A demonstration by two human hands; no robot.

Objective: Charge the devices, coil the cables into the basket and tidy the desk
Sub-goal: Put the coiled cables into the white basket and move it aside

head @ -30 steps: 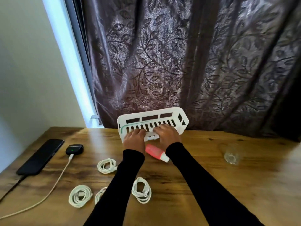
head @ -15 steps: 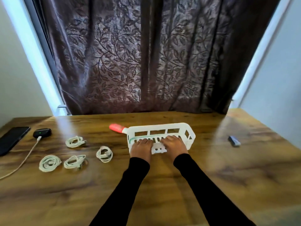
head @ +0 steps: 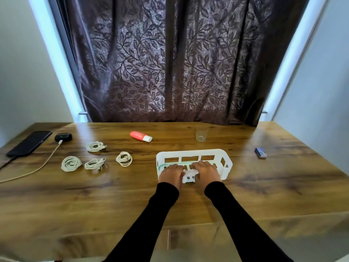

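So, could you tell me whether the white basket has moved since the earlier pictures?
Yes. The white basket has come toward the person and rightward: the pink tube, earlier on its near side, now lies behind it to the left.

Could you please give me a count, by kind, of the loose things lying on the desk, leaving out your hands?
Coiled white cables: 4
Phone: 1
Earbud case: 1
White basket: 1
Pink tube: 1
Glass: 1
Small blue object: 1
Total: 10
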